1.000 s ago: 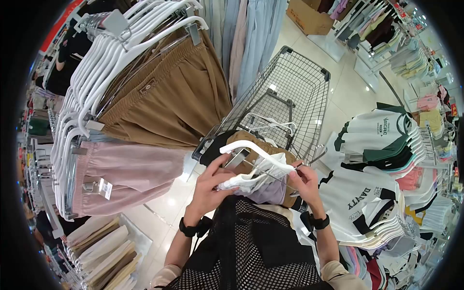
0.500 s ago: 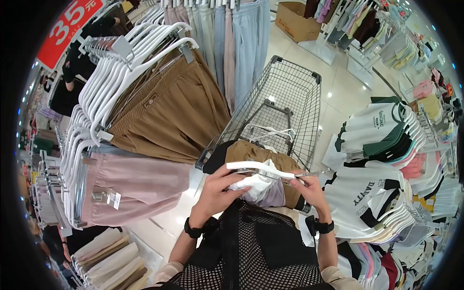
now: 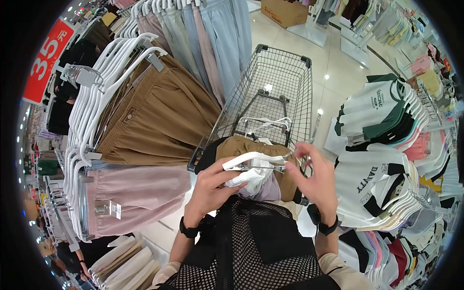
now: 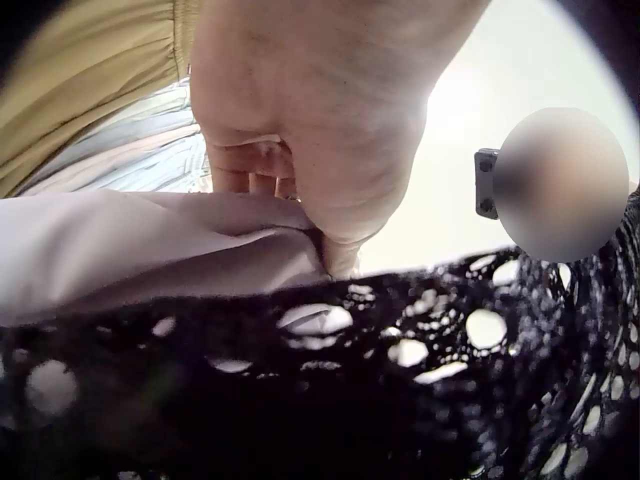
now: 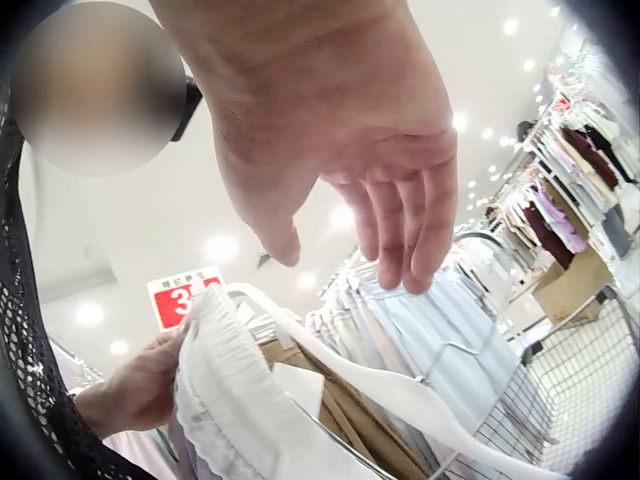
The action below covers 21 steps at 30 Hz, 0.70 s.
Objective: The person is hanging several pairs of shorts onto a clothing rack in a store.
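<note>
In the head view my left hand (image 3: 212,186) grips the gathered white waistband (image 3: 256,174) of a lavender garment (image 3: 273,187), close by one end of a white clip hanger (image 3: 252,155). The left wrist view shows pale cloth (image 4: 150,240) bunched at the thumb of this hand. Beside the hanger's other end, my right hand (image 3: 316,176) is held with fingers spread and bent slightly. From the right wrist, the hand (image 5: 340,130) hangs over the hanger (image 5: 370,388) with a gap between them, holding nothing. A metal bar runs under the hanger's white arm.
Ahead stands a wire shopping cart (image 3: 278,72), with brown shorts (image 3: 232,147) and white hangers (image 3: 266,122) at its near end. Racks flank me: brown pants (image 3: 154,116) and pink pants (image 3: 140,193) left, printed shirts (image 3: 367,179) right. A red price sign (image 3: 46,60) hangs far left.
My right hand has let go of the hanger's right end and opened, lifting slightly away. The left hand keeps its grip. The view has turned, bringing the red sign in at left.
</note>
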### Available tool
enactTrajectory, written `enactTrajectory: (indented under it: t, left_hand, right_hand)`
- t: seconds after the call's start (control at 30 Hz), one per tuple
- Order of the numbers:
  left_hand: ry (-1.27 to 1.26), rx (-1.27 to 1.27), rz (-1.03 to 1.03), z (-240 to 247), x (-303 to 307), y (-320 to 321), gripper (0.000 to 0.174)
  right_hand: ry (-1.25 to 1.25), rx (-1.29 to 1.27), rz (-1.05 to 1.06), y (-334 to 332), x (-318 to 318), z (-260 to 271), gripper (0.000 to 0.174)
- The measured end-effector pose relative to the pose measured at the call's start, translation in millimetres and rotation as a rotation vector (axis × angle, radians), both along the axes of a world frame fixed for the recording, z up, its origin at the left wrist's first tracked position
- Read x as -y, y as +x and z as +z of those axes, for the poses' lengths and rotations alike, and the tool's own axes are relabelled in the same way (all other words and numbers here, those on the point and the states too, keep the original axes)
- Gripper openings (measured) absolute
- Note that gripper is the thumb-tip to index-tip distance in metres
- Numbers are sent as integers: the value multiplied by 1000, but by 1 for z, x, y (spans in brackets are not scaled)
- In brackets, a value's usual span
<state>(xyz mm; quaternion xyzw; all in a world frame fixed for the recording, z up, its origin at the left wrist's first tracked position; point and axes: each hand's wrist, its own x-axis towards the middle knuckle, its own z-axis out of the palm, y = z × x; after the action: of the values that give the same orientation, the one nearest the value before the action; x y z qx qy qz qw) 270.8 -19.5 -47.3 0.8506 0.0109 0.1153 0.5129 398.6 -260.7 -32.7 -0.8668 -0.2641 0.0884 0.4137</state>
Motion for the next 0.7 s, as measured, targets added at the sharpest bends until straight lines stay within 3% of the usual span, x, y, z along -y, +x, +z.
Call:
enactTrajectory:
  t: [0.03,0.13,0.27,0.37,0.5,0.7]
  left_hand:
    - [2,-12,2,1,1,1,28]
    - [9,-18,2,1,2,5,30]
    - [44,-30,7,4,0,8,26]
    - [8,-66,15,4,1,5,25]
    - [-1,-83,35,5,3,7,23]
    - [20,-47,25,6,5,13,25]
  right_hand:
    - [88,101,18,1,-9,5,48]
    - [346,43,340,17,-39,-4,55]
    - [528,-684,590,33,-59,-28,52]
    - [429,-704,613,36,-55,-41,48]
    - [475,-533,608,40,-55,-48,39]
    - [636,-654,542,31,-61,-44,33]
